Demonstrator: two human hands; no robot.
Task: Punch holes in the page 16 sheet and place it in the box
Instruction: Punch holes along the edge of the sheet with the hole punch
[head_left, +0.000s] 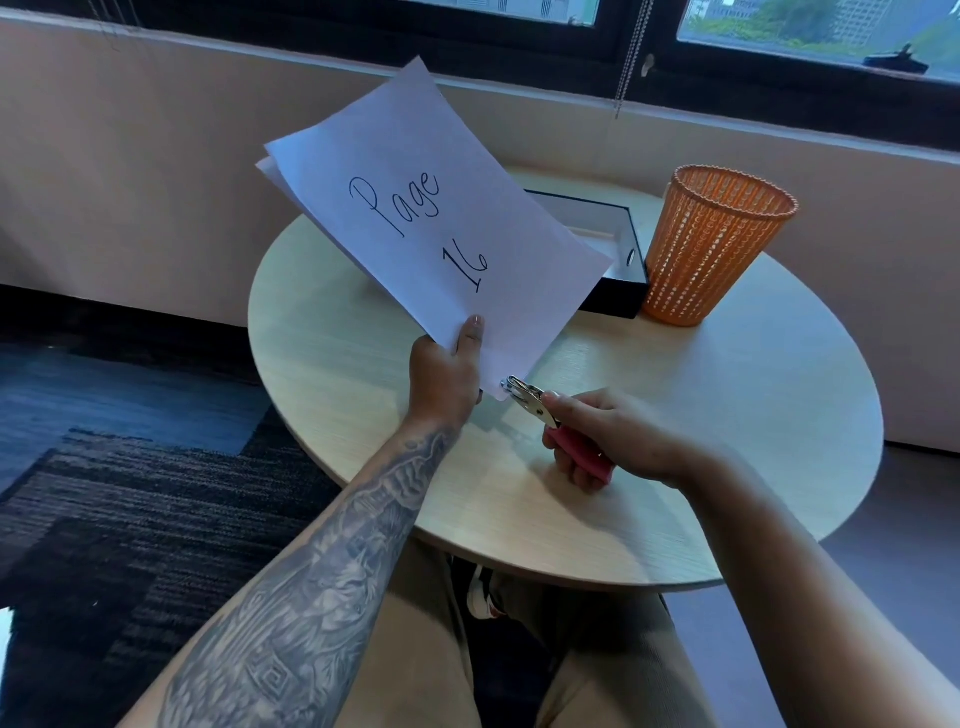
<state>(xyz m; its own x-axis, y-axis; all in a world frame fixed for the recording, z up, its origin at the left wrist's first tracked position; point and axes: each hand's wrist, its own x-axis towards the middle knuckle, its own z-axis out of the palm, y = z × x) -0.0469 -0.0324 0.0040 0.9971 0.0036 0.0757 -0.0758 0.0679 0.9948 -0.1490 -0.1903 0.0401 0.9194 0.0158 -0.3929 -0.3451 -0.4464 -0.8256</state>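
Observation:
My left hand (447, 374) holds a white sheet (415, 208) marked "Page 16" up above the round table, thumb on its lower edge. Other sheets show behind it at its left edge. My right hand (608, 441) grips a pink-handled hole punch (545, 415), and its metal jaws sit over the sheet's bottom corner. A black box (618, 260) with a white inside lies open on the table behind the sheet, which partly hides it.
An orange mesh basket (717, 244) stands to the right of the box. The round wooden table (727, 415) has its edge close to my lap. A wall and windows run behind it, and dark carpet (130, 467) lies to the left.

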